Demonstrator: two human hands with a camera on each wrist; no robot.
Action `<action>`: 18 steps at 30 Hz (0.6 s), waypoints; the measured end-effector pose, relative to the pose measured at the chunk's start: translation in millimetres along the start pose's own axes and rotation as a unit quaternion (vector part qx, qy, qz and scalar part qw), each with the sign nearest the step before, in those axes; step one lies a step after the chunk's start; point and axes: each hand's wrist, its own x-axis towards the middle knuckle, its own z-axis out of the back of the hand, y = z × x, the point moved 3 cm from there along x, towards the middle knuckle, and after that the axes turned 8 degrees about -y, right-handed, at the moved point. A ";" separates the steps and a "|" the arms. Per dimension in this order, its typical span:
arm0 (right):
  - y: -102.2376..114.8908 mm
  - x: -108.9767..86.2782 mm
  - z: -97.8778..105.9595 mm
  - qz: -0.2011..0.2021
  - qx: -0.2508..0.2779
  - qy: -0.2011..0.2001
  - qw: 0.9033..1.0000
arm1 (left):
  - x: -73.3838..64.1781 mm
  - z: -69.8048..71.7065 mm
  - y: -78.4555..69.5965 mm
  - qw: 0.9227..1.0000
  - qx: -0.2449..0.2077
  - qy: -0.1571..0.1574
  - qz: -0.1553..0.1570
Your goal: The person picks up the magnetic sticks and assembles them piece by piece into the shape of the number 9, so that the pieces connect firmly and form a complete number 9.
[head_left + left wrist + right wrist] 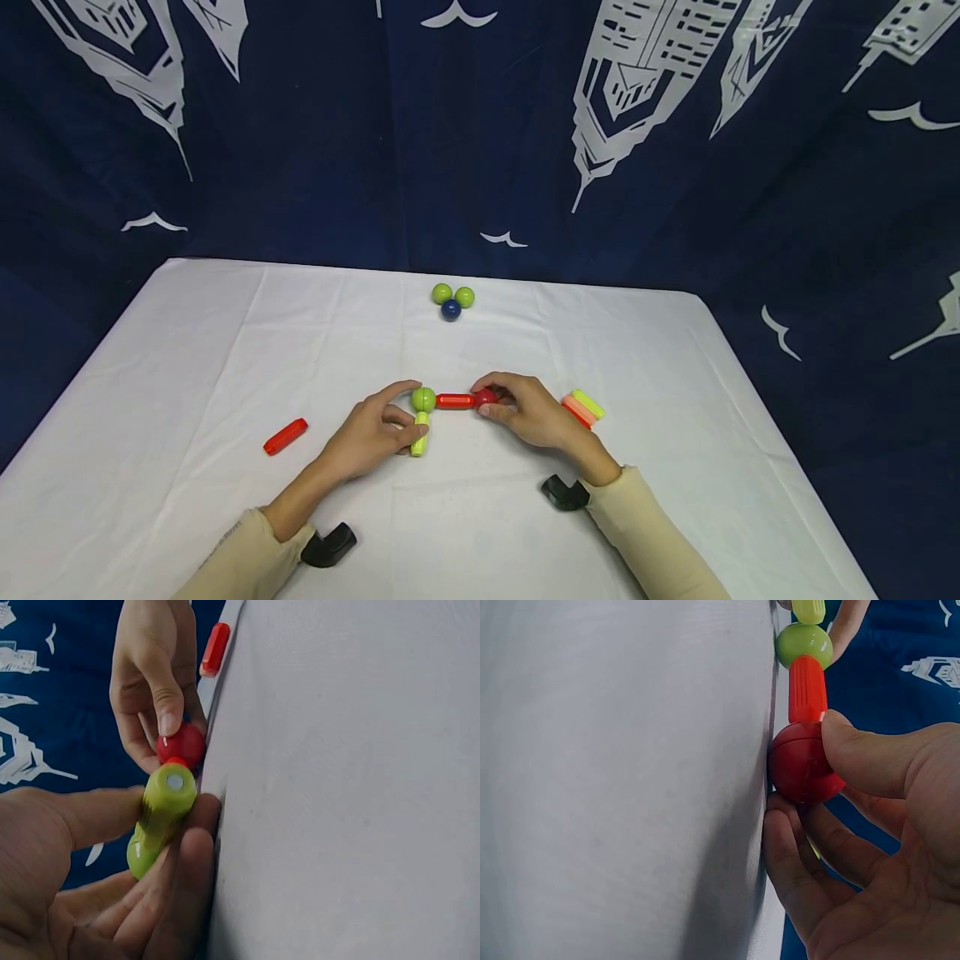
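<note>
My left hand (pixel 372 433) pinches a yellow-green stick (pixel 419 435) between thumb and fingers, with its index finger reaching to a light green ball (pixel 423 399) at the stick's far end. A silvery disc shows in the stick's near end in the left wrist view. From the green ball a red stick (pixel 454 402) runs right to a red ball (pixel 804 763). Thumb and fingers of my right hand (pixel 531 408) grip that red ball. Stick, ball, stick and ball form one L-shaped chain, low over the white table.
Two green balls (pixel 465 297) and a dark blue ball (pixel 451 310) sit together toward the back of the white table (pixel 337 333). A loose red stick (pixel 286 436) lies at the left. Beyond the right hand are yellow, pink and red sticks (pixel 583 408) side by side.
</note>
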 end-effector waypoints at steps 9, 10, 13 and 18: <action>0.2 0.7 -0.9 -0.002 -0.002 0.000 1.000 | 0.8 -1.1 -1.4 0.999 0.014 -0.031 0.009; 0.4 0.6 -0.7 -0.003 -0.002 0.000 1.000 | 0.9 -1.3 -1.4 0.999 0.015 -0.033 0.008; 0.7 0.5 -0.3 -0.003 -0.003 0.000 1.000 | 1.8 -3.1 -0.5 0.999 0.024 -0.042 0.001; 0.1 0.3 -0.6 -0.003 -0.003 -0.001 1.000 | 4.3 -6.2 3.3 0.998 0.034 -0.044 -0.009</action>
